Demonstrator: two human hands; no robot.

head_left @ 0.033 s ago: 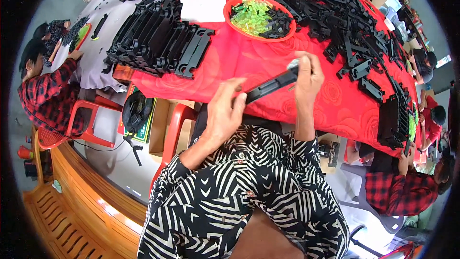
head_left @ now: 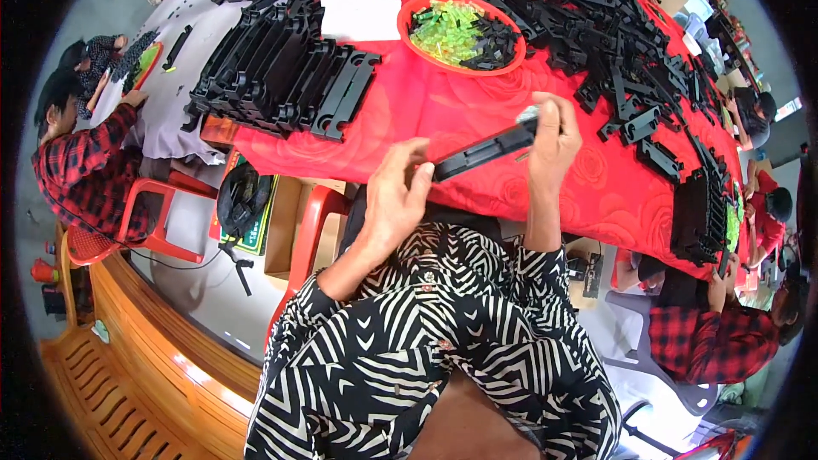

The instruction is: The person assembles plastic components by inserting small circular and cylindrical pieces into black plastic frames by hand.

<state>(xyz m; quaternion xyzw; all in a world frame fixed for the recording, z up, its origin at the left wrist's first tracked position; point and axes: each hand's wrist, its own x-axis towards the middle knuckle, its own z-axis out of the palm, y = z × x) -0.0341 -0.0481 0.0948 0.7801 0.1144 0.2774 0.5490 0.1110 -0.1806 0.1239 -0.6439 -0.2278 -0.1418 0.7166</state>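
A long black plastic part (head_left: 484,156), narrow and channelled along its face, is held tilted over the near edge of the table, its right end higher. My left hand (head_left: 397,196) closes around its left end, with the thumb along the side. At the upper end, my right hand (head_left: 554,143) grips the part with bent fingers. A small pale, clear-looking bit (head_left: 529,113) shows by the right fingertips; its kind is too small to tell. Beyond my hands, an orange-red bowl (head_left: 404,44) holds yellow-green clear pieces and small black pieces.
Black parts stand in a stacked row (head_left: 281,77) at left, beside a white sheet (head_left: 361,14). A large heap of black parts (head_left: 588,25) covers the far right of the red tablecloth (head_left: 400,115). Co-workers sit at both sides. A red chair (head_left: 311,234) is near my left arm.
My right hand and the upper end of the black part have shifted slightly right. My left hand has moved a touch left.
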